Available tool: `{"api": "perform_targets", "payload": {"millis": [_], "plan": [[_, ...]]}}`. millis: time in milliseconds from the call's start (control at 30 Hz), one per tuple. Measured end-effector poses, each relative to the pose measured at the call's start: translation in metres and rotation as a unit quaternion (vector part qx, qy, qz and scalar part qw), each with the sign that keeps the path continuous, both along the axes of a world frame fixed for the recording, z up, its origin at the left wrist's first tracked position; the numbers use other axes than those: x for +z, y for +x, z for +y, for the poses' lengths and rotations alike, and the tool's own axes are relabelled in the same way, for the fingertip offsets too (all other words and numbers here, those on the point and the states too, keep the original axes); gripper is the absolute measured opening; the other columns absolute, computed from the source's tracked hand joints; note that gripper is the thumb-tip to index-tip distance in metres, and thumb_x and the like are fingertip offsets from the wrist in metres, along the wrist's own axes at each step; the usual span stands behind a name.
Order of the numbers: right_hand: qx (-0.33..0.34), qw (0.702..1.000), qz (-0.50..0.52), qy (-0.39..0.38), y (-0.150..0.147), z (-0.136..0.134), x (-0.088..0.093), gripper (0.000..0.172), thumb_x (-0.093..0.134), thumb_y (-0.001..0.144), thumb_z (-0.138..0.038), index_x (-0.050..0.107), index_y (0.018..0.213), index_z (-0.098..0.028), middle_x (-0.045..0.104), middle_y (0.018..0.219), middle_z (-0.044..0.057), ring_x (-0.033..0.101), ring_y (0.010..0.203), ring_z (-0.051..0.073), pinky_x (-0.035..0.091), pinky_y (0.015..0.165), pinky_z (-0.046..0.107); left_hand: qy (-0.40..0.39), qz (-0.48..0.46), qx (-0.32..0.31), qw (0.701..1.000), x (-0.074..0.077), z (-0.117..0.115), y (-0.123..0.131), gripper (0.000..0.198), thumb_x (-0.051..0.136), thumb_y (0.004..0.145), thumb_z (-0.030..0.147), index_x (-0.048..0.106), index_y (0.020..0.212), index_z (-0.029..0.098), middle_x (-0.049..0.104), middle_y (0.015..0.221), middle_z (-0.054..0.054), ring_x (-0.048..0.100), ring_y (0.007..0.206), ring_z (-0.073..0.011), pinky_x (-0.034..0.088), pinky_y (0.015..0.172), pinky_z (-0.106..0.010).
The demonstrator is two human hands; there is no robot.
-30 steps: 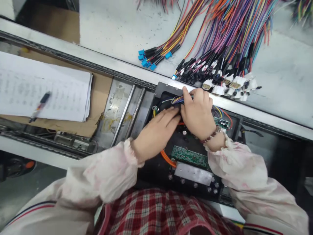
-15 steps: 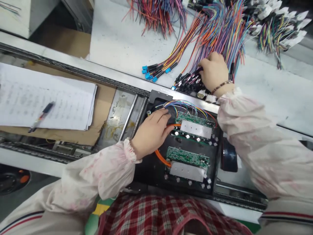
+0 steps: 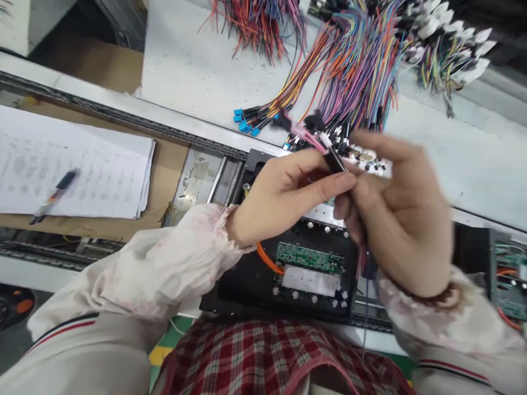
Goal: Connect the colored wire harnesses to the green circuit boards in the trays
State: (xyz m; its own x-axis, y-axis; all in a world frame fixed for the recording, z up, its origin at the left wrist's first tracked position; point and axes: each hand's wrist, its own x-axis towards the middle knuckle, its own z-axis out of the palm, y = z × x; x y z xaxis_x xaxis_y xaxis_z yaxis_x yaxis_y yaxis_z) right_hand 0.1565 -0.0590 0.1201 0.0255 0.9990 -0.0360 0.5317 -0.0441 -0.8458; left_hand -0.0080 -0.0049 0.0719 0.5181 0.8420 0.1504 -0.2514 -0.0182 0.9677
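A wire harness (image 3: pixel 336 162) with pink wires, black connectors and a black sleeve is raised over the black tray (image 3: pixel 247 288). My left hand (image 3: pixel 284 192) pinches it between thumb and fingers near the sleeve. Touching it from the other side, my right hand (image 3: pixel 407 219) is closed at the sleeve's lower end and smeared by motion; the harness's wires hang below that hand. In the tray, a green circuit board (image 3: pixel 310 257) with a silver metal plate (image 3: pixel 310 281) and orange cables (image 3: pixel 267 259) lies in sight. A second board behind it is mostly hidden by my hands.
Wire bundles (image 3: pixel 354 71) lie on the far bench, with blue connectors (image 3: pixel 246 126) at one bundle's end. Papers (image 3: pixel 90 159) and a pen (image 3: pixel 55 195) lie on cardboard at left. Another tray with a board (image 3: pixel 513 274) stands at right. Conveyor rails run across.
My right hand has come back from the wire bundles with a harness. My left hand has risen from the tray and moved right, and both hands now meet on the harness.
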Motion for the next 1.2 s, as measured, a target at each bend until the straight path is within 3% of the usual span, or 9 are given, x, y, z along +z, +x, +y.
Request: {"api": "perform_targets", "payload": {"millis": [67, 167, 267, 433, 567, 767, 933, 1033, 1200], "plan": [[-0.005, 0.992, 0.109, -0.068, -0.003, -0.018, -0.019, 0.040, 0.053, 0.097, -0.039, 0.042, 0.134, -0.030, 0.063, 0.074, -0.005, 0.051, 0.041, 0.010, 0.040, 0.036, 0.024, -0.086, -0.007, -0.006, 0.996, -0.006, 0.004, 0.008, 0.012, 0.061, 0.096, 0.021, 0.065, 0.087, 0.014, 0.069, 0.078, -0.001, 0.068, 0.068, -0.0125, 0.059, 0.065, -0.024], [-0.036, 0.978, 0.157, -0.135, 0.007, -0.026, -0.049, 0.025, 0.060, 0.093, -0.038, 0.053, 0.112, -0.024, 0.067, 0.073, -0.003, 0.066, 0.057, 0.015, 0.055, 0.053, 0.027, -0.179, 0.006, 0.007, 0.984, -0.028, 0.008, 0.014, 0.013, 0.068, 0.091, 0.020, 0.061, 0.082, 0.012, 0.067, 0.074, -0.002, 0.068, 0.066, -0.0118, 0.059, 0.063, -0.021], [-0.040, 0.982, 0.115, -0.143, 0.019, -0.023, -0.063, 0.017, 0.062, 0.091, -0.038, 0.058, 0.092, -0.021, 0.066, 0.072, -0.002, 0.067, 0.067, 0.014, 0.054, 0.065, 0.027, -0.216, 0.000, 0.007, 0.976, -0.045, 0.011, 0.016, 0.020, 0.073, 0.084, 0.011, 0.056, 0.094, 0.014, 0.065, 0.072, 0.001, 0.069, 0.066, -0.0127, 0.061, 0.064, -0.022], [0.000, 0.997, -0.028, -0.078, 0.028, -0.014, -0.065, 0.015, 0.060, 0.093, -0.031, 0.061, 0.081, -0.021, 0.059, 0.071, -0.004, 0.053, 0.062, 0.009, 0.041, 0.057, 0.022, -0.237, -0.007, -0.007, 0.972, -0.050, 0.013, 0.018, 0.036, 0.077, 0.078, 0.014, 0.048, 0.099, 0.020, 0.061, 0.070, 0.005, 0.067, 0.060, -0.0143, 0.061, 0.055, -0.023], [-0.002, 0.994, -0.102, -0.028, 0.025, -0.011, -0.070, 0.013, 0.054, 0.095, -0.029, 0.060, 0.086, -0.022, 0.060, 0.072, -0.003, 0.053, 0.062, 0.010, 0.040, 0.058, 0.023, -0.232, 0.001, 0.001, 0.973, -0.053, 0.011, 0.017, 0.042, 0.080, 0.078, 0.023, 0.045, 0.100, 0.021, 0.058, 0.066, 0.006, 0.060, 0.051, -0.0125, 0.054, 0.043, -0.021], [-0.007, 0.982, -0.186, 0.031, 0.025, -0.012, -0.077, 0.014, 0.052, 0.096, -0.035, 0.058, 0.090, -0.024, 0.066, 0.079, -0.001, 0.057, 0.061, 0.013, 0.041, 0.057, 0.027, -0.217, 0.026, 0.048, 0.975, -0.063, 0.013, 0.013, 0.044, 0.084, 0.074, 0.032, 0.048, 0.097, 0.020, 0.061, 0.068, 0.004, 0.060, 0.051, -0.0129, 0.052, 0.041, -0.021], [0.019, 0.950, -0.310, 0.014, 0.056, -0.034, -0.075, 0.020, 0.048, 0.097, -0.040, 0.058, 0.089, -0.025, 0.064, 0.084, 0.006, 0.061, 0.076, 0.023, 0.043, 0.065, 0.036, -0.131, 0.121, 0.090, 0.980, -0.064, 0.018, 0.005, 0.031, 0.078, 0.082, 0.037, 0.059, 0.072, 0.015, 0.060, 0.057, 0.000, 0.053, 0.040, -0.0092, 0.042, 0.037, -0.021], [-0.023, 0.923, -0.384, 0.006, 0.065, -0.047, -0.069, 0.021, 0.048, 0.096, -0.038, 0.061, 0.088, -0.024, 0.063, 0.083, 0.009, 0.060, 0.077, 0.027, 0.043, 0.065, 0.039, -0.080, 0.124, 0.148, 0.978, -0.068, 0.021, 0.005, 0.028, 0.078, 0.083, 0.032, 0.059, 0.070, 0.017, 0.060, 0.056, 0.002, 0.052, 0.040, -0.0085, 0.039, 0.036, -0.021], [-0.119, 0.919, -0.368, 0.078, 0.056, -0.040, -0.078, 0.011, 0.055, 0.095, -0.029, 0.065, 0.096, -0.024, 0.070, 0.088, 0.005, 0.067, 0.083, 0.023, 0.051, 0.072, 0.037, -0.038, 0.098, 0.225, 0.969, -0.080, 0.025, 0.010, 0.027, 0.081, 0.080, 0.027, 0.055, 0.083, 0.019, 0.062, 0.069, 0.002, 0.063, 0.054, -0.0117, 0.043, 0.038, -0.020]]}}
